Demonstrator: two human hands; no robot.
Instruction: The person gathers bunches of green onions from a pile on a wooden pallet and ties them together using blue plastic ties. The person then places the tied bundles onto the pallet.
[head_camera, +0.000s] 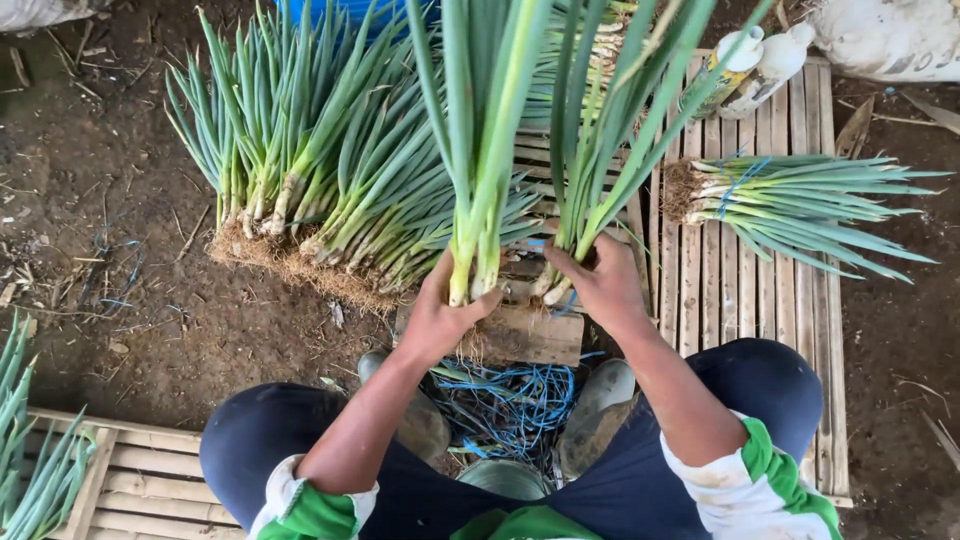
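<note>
Soft daylight; sharp — faint shadows

- Left hand (437, 318) gripped a bunch of green onions (480, 180) near the white base, leaves pointing away from the camera.
- Right hand (603, 283) gripped a second bunch (610, 150) just beside the first, the two bases near each other.
- Both bases sat over a wooden block (530, 335).
- Blue string tangle (515, 400) lay between the boots.
- Loose onion pile (320, 190) lay on dirt to the left.
- Tied bundle (790, 205) lay on the slatted bamboo mat (720, 290), right.
</note>
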